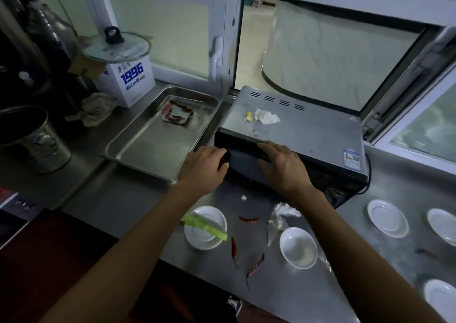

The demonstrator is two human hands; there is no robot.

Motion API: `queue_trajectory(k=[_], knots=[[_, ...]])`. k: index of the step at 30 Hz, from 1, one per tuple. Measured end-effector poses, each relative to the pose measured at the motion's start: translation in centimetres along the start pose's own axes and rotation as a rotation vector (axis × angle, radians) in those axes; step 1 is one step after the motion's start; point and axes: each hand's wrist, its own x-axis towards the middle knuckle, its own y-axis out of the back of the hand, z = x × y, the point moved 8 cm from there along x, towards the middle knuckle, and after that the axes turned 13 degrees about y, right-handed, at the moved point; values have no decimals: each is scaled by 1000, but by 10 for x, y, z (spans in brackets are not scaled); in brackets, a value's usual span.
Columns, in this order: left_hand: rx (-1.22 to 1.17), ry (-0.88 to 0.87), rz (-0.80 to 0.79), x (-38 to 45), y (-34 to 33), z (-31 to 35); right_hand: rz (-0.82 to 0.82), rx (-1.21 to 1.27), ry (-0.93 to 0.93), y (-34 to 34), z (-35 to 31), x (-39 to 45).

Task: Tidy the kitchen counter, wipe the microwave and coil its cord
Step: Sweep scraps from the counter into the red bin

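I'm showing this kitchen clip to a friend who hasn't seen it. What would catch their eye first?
Both hands, left and right, rest on the front top edge of the microwave at centre, whose top carries a crumpled tissue and yellow scraps. In front of it, dried red chillies and white saucers lie scattered on the steel counter, one dish holding a green vegetable strip.

1. A steel worktop (128, 199) carries the microwave (308, 135) at the back, under the window.
2. Left of it lie a steel tray (148, 147), a white box (130, 80) and a rag (96, 109).
3. In front: white saucers (387, 217), a small bowl (298, 247), dried chillies (249, 219) and crumpled plastic (278, 217).
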Motion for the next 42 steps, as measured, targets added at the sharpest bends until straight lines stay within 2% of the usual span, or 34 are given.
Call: queue_trajectory(k=[7,13,25,42], knots=[[11,-109,75,58,8,44,109,60,-51,8,54,29],[30,-107,46,107,-4,58,46,88,-144,-7,90,55],[88,-169,-22,183,-30,74,-36,-3,-183,-37,104,122],[37,-226,4,204,-30,57,24,-90,-78,-55,111,140]])
